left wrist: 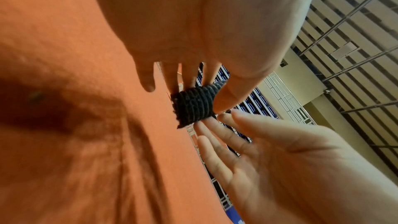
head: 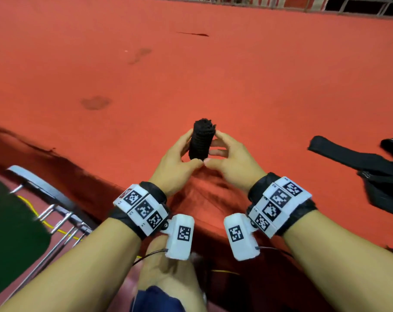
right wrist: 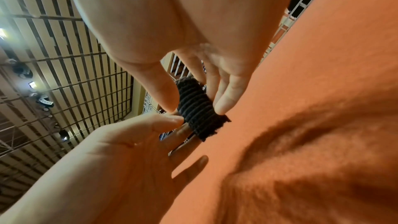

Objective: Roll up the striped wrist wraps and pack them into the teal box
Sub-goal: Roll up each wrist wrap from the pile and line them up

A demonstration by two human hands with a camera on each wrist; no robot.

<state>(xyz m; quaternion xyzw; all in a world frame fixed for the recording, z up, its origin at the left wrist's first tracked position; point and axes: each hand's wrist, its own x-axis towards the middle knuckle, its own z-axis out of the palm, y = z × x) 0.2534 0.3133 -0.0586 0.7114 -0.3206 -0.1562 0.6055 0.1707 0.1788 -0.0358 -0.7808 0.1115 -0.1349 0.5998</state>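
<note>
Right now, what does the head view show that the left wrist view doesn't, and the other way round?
Only the head view shows the unrolled black wrap lying on the orange cloth to the right, a metal chair frame at lower left, and both wrist camera bands. Only the left wrist view shows the slatted ceiling, the distant seating rows, and the palm sides of the hands. Both show the rolled wrap held above the cloth, the left hand gripping it and the right hand at its side. The teal box appears in neither.

Red cloth-covered table (head: 213, 75) (black straps (head: 357, 158) on it)
</note>
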